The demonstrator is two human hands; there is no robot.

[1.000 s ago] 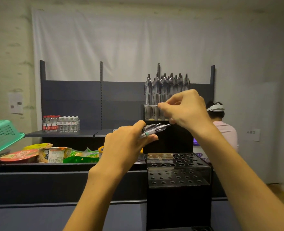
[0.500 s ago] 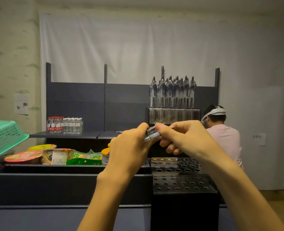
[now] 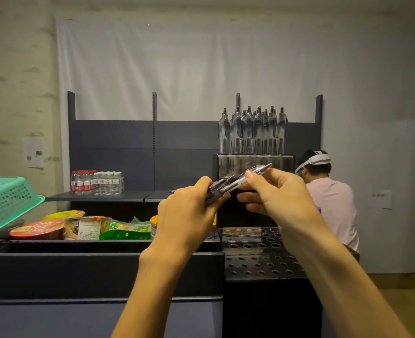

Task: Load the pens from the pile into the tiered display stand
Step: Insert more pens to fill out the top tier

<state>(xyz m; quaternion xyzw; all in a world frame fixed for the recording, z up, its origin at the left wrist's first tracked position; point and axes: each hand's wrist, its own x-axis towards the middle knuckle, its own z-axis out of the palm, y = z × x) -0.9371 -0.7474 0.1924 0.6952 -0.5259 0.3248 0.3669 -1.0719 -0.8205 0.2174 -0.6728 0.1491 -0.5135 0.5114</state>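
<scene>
A small bundle of pens is gripped in the left hand, held up in front of the tiered display stand. One clear pen from the bundle is pinched between the thumb and fingers of the right hand, its tip slanted up to the right. The stand's top tier, at the far side, is filled with upright pens; the perforated near tiers are seen with open holes. Snack packets are laid in the dark bin to the left, and a green basket is seen at the far left.
</scene>
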